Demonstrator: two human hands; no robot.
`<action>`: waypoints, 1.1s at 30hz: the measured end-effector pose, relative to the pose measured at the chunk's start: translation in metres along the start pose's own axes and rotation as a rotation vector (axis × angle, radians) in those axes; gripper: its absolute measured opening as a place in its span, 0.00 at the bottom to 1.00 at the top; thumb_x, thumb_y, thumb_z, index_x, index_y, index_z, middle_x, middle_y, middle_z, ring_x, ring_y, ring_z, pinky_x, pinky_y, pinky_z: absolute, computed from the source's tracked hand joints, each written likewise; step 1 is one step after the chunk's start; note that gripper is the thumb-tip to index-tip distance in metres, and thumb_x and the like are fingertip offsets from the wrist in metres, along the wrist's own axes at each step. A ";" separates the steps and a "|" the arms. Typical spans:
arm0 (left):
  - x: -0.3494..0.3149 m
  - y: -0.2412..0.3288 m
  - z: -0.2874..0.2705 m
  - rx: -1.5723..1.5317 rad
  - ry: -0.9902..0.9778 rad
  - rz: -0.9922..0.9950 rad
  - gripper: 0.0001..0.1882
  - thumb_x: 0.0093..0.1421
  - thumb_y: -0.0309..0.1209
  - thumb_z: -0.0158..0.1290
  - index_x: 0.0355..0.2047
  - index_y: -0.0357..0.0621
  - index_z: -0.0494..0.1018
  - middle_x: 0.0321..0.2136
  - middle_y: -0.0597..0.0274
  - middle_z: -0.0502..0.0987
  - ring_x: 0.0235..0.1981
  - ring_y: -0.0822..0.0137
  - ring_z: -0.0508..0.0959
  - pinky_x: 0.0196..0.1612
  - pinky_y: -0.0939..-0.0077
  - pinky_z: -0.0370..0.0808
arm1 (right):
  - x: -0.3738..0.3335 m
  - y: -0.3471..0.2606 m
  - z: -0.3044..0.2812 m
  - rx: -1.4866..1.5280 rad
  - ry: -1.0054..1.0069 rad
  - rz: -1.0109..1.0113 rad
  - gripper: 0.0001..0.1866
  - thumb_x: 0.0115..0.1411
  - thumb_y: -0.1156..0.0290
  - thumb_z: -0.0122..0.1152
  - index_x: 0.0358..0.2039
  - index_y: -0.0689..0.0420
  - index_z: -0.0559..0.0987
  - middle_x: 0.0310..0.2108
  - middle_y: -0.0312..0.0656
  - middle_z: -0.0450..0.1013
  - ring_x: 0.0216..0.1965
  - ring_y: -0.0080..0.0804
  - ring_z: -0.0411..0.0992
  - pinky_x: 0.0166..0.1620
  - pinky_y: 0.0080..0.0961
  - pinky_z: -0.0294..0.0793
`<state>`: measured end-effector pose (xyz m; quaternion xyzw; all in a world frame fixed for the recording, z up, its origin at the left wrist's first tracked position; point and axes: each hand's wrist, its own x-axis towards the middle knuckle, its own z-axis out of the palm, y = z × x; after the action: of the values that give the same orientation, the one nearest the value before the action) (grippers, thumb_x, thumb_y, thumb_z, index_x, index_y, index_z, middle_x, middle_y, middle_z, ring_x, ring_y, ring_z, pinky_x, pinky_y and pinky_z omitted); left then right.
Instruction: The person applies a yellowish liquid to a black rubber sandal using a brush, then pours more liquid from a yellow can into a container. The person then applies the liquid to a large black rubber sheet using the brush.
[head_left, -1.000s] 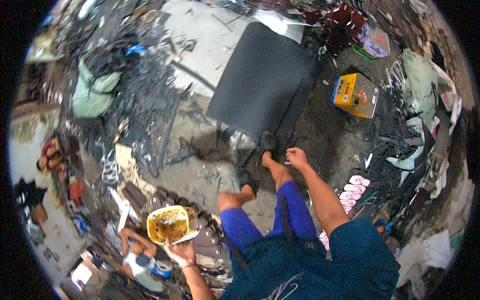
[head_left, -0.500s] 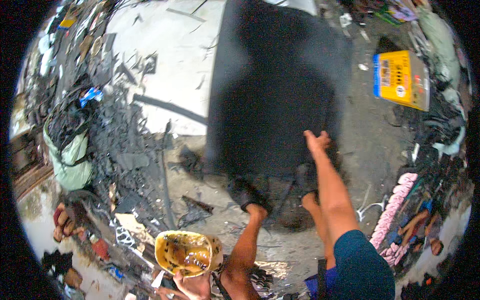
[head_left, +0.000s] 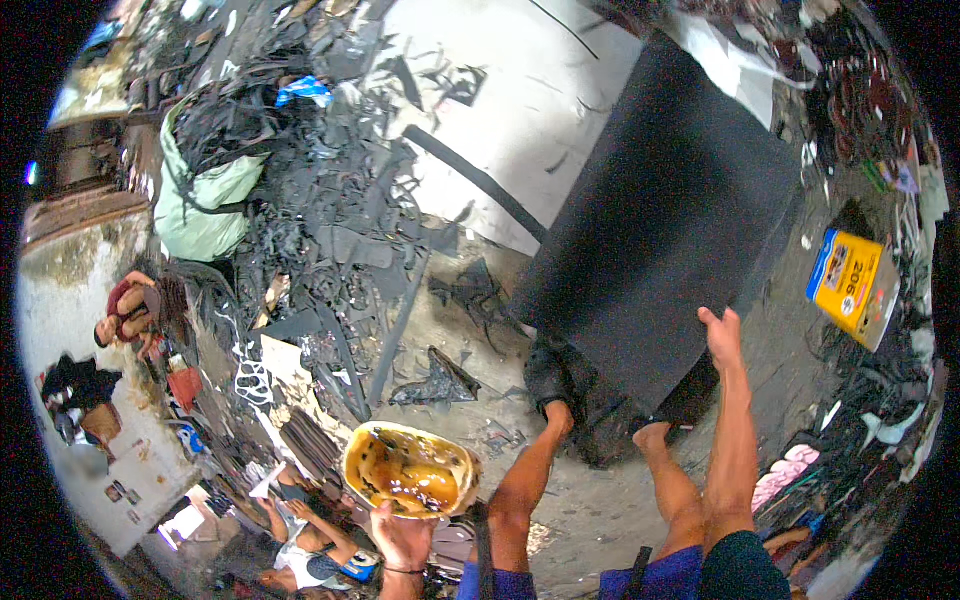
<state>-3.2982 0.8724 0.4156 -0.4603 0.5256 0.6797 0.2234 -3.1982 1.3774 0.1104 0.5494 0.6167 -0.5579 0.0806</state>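
My left hand grips the near side of a cut-down yellowish plastic container, its inside coated and partly filled with a shiny amber liquid. At the near right edge of a large black sheet, my right hand has its thumb and fingers closed on the edge; some fingers are hidden. That near edge stands a little above the floor beside my feet, with dark shadow under it. The far part of the sheet overlaps a white board.
Black scraps heap on the left around a pale green sack. A dark strip crosses the white board. On the right stands a yellow and blue box, with pink pieces nearer. Other people sit at the left.
My view has turned left, so the sheet now appears slanted and further right. Both hands keep their holds; the container sits slightly higher and further right in view.
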 end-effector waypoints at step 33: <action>0.213 -0.098 0.132 0.196 -0.305 -0.190 0.20 0.53 0.44 0.57 0.44 0.54 0.68 0.53 0.61 0.64 0.55 0.53 0.64 0.50 0.38 0.68 | -0.378 0.185 -0.184 -0.582 0.248 0.332 0.13 0.57 0.64 0.52 0.25 0.59 0.79 0.26 0.50 0.76 0.29 0.46 0.73 0.34 0.41 0.72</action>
<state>-3.3743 0.9899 0.1856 -0.3758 0.5036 0.6628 0.4073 -2.8165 1.2557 0.3359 0.6597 0.6572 -0.2674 0.2478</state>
